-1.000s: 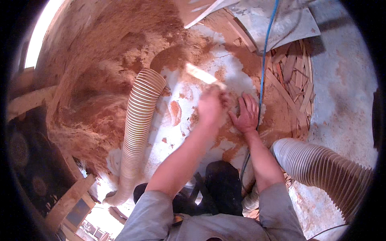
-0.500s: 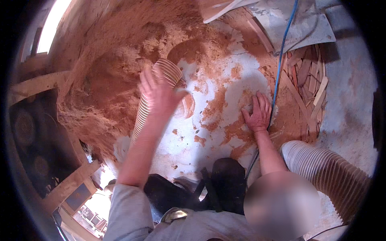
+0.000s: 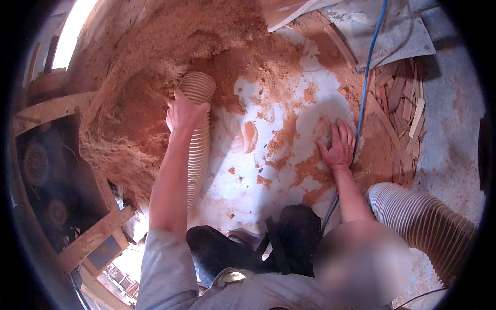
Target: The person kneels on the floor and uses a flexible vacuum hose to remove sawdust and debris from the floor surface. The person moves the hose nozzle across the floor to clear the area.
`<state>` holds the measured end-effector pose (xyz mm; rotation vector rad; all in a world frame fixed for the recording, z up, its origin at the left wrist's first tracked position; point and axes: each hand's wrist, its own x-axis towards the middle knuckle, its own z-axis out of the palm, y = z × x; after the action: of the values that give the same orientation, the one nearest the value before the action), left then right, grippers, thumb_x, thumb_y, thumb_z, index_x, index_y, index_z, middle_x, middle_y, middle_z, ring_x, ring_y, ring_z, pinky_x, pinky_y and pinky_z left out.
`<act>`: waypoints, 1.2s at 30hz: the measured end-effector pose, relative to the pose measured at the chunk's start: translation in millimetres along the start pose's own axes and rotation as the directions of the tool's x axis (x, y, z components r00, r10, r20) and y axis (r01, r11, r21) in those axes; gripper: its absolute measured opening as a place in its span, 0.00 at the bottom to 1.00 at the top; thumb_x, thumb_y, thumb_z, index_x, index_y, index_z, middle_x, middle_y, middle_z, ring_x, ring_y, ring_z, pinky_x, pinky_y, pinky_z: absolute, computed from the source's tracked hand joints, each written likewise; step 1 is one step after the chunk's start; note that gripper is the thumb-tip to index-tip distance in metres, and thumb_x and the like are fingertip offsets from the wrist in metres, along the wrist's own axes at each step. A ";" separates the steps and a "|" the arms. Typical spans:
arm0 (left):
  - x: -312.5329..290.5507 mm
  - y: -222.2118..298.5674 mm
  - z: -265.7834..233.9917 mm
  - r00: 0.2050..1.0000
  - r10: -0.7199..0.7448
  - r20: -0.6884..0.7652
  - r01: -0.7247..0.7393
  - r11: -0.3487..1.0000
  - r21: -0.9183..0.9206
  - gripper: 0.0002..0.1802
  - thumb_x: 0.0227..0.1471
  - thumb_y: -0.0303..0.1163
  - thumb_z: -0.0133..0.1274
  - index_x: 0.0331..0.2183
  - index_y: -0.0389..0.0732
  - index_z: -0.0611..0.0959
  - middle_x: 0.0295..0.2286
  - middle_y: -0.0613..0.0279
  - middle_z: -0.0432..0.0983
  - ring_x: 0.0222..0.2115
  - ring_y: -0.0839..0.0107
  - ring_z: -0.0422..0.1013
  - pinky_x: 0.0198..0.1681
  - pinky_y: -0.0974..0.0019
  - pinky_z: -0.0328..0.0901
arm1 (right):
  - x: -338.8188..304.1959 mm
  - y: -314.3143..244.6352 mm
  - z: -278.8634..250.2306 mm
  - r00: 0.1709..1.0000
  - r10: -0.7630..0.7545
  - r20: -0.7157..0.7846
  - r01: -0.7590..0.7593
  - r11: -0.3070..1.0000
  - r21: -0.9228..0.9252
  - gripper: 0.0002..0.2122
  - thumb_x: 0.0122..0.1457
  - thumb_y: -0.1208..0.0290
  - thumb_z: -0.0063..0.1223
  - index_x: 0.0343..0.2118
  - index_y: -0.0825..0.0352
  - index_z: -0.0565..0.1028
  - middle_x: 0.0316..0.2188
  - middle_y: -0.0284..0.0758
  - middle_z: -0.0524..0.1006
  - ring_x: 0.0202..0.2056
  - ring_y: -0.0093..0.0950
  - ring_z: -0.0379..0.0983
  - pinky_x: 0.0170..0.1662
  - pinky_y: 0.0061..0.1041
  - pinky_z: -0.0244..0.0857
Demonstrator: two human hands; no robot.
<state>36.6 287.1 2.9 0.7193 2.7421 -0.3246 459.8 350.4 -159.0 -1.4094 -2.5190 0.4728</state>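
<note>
While the left hand (image 3: 185, 112) grips one ribbed hose (image 3: 198, 134) — two hoses visible — the right hand (image 3: 338, 147) (fingers spread) presses sawdust (image 3: 310, 168).

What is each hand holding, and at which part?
Left hand grips the ribbed hose near its open end. Right hand lies flat on sawdust, holding nothing.

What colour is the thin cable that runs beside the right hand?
The thin cable is blue, seen in the head view, passing just right of the right hand.

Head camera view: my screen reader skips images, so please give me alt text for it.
A person's left hand grips a ribbed beige hose at the edge of a reddish sawdust pile, while the right hand presses flat on the dusty white floor beside a blue cable.
</note>
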 end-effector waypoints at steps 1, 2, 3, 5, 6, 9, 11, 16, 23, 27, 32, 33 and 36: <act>3.0 4.9 -4.0 1.000 0.008 -0.011 -0.008 1.000 -0.008 0.54 0.39 0.50 0.64 0.62 0.35 0.61 0.50 0.34 0.71 0.52 0.43 0.72 0.54 0.48 0.69 | -0.2 -0.1 -1.2 1.000 -0.007 -0.008 0.007 1.000 -0.004 0.32 0.48 0.52 0.65 0.55 0.64 0.72 0.63 0.39 0.65 0.66 0.42 0.55 0.67 0.47 0.48; 5.8 9.1 -7.1 1.000 0.016 -0.023 -0.016 1.000 -0.015 0.53 0.38 0.50 0.64 0.61 0.35 0.62 0.50 0.34 0.72 0.52 0.44 0.72 0.54 0.48 0.69 | 0.2 -0.9 -2.2 1.000 0.005 0.008 -0.005 1.000 -0.003 0.32 0.48 0.52 0.65 0.55 0.64 0.73 0.63 0.40 0.65 0.66 0.42 0.55 0.67 0.47 0.48; 6.8 12.3 -10.5 0.999 0.023 -0.035 -0.024 0.999 -0.022 0.53 0.38 0.50 0.64 0.61 0.35 0.63 0.50 0.34 0.72 0.52 0.45 0.72 0.54 0.48 0.69 | 0.6 -2.9 -3.0 1.000 0.017 0.023 -0.017 1.000 -0.002 0.32 0.48 0.52 0.65 0.55 0.65 0.73 0.63 0.40 0.65 0.66 0.42 0.56 0.67 0.47 0.48; 2.2 13.7 -17.6 0.996 0.038 -0.078 -0.042 0.998 -0.047 0.52 0.38 0.50 0.65 0.60 0.35 0.64 0.50 0.35 0.72 0.52 0.45 0.72 0.55 0.49 0.68 | 0.6 -2.9 -5.7 0.999 0.027 0.030 -0.027 1.000 -0.012 0.32 0.48 0.52 0.65 0.55 0.65 0.73 0.63 0.40 0.65 0.66 0.42 0.56 0.67 0.47 0.48; 0.8 15.5 -21.1 0.994 0.045 -0.100 -0.051 0.997 -0.060 0.51 0.38 0.50 0.65 0.60 0.35 0.64 0.50 0.35 0.72 0.51 0.45 0.73 0.55 0.49 0.68 | 1.0 -1.4 -5.8 1.000 0.020 0.022 -0.020 1.000 -0.018 0.32 0.48 0.52 0.65 0.55 0.65 0.73 0.63 0.40 0.65 0.66 0.42 0.56 0.67 0.47 0.49; 9.3 31.6 -37.7 0.989 0.110 -0.094 -0.112 0.994 -0.011 0.50 0.39 0.49 0.65 0.59 0.35 0.65 0.50 0.36 0.72 0.51 0.45 0.73 0.54 0.49 0.68 | -2.0 -1.2 -3.8 1.000 0.014 0.003 -0.014 1.000 -0.009 0.32 0.47 0.52 0.66 0.55 0.65 0.73 0.63 0.40 0.65 0.66 0.42 0.56 0.67 0.47 0.49; 33.0 36.3 -29.3 0.983 0.158 -0.095 -0.155 0.987 0.036 0.48 0.39 0.48 0.65 0.58 0.35 0.67 0.49 0.36 0.73 0.51 0.45 0.73 0.53 0.50 0.70 | -2.3 -0.4 -1.1 1.000 0.017 0.006 -0.017 1.000 -0.013 0.32 0.47 0.52 0.66 0.54 0.65 0.73 0.63 0.40 0.66 0.66 0.42 0.56 0.67 0.47 0.49; 39.8 53.1 -26.9 0.956 0.281 -0.083 -0.270 0.955 0.124 0.47 0.39 0.46 0.67 0.57 0.36 0.67 0.50 0.38 0.73 0.51 0.43 0.73 0.53 0.50 0.70 | -1.3 -1.6 -3.7 0.999 0.020 0.034 -0.019 1.000 -0.021 0.33 0.47 0.51 0.66 0.55 0.64 0.72 0.63 0.40 0.66 0.65 0.42 0.57 0.67 0.48 0.49; 61.9 71.3 -24.5 0.927 0.374 -0.017 -0.364 0.910 0.199 0.53 0.39 0.49 0.67 0.63 0.43 0.64 0.52 0.38 0.71 0.51 0.43 0.73 0.52 0.48 0.71 | -2.8 -2.5 -2.1 0.999 0.024 0.024 -0.023 0.999 -0.037 0.33 0.49 0.50 0.64 0.56 0.64 0.72 0.62 0.40 0.66 0.65 0.43 0.57 0.66 0.48 0.50; 63.6 78.3 -41.5 0.902 0.432 -0.021 -0.422 0.890 0.173 0.51 0.39 0.47 0.68 0.62 0.43 0.65 0.52 0.40 0.72 0.49 0.43 0.74 0.52 0.49 0.71 | -2.6 2.5 0.9 1.000 0.025 0.012 -0.025 0.998 -0.064 0.33 0.49 0.49 0.64 0.56 0.63 0.71 0.63 0.40 0.65 0.65 0.42 0.56 0.66 0.48 0.49; 72.2 87.3 -35.0 0.899 0.439 -0.009 -0.428 0.881 0.202 0.52 0.37 0.47 0.68 0.63 0.44 0.65 0.52 0.40 0.72 0.50 0.43 0.74 0.52 0.48 0.71 | -1.8 -0.1 1.9 0.999 0.029 0.039 -0.027 0.998 -0.052 0.34 0.49 0.50 0.64 0.57 0.63 0.71 0.63 0.39 0.64 0.66 0.41 0.55 0.67 0.47 0.48; 74.2 82.5 -33.0 0.903 0.429 -0.020 -0.417 0.887 0.197 0.53 0.38 0.47 0.68 0.63 0.44 0.64 0.52 0.40 0.72 0.49 0.43 0.74 0.52 0.47 0.71 | -0.7 -1.2 2.5 0.999 0.022 0.035 -0.021 0.999 -0.037 0.34 0.48 0.50 0.65 0.57 0.63 0.71 0.63 0.39 0.64 0.66 0.41 0.55 0.67 0.47 0.48; 65.1 57.9 -24.3 0.927 0.370 -0.056 -0.362 0.926 0.109 0.54 0.39 0.48 0.67 0.64 0.43 0.62 0.52 0.39 0.72 0.49 0.42 0.74 0.52 0.46 0.71 | -0.7 0.4 -1.0 0.999 0.035 0.032 -0.034 0.999 -0.026 0.34 0.48 0.50 0.65 0.56 0.63 0.71 0.64 0.39 0.64 0.66 0.41 0.55 0.68 0.47 0.47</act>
<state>6.4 372.0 -4.2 1.2710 2.5982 -0.3519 460.8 350.2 -158.2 -1.4683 -2.5383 0.4745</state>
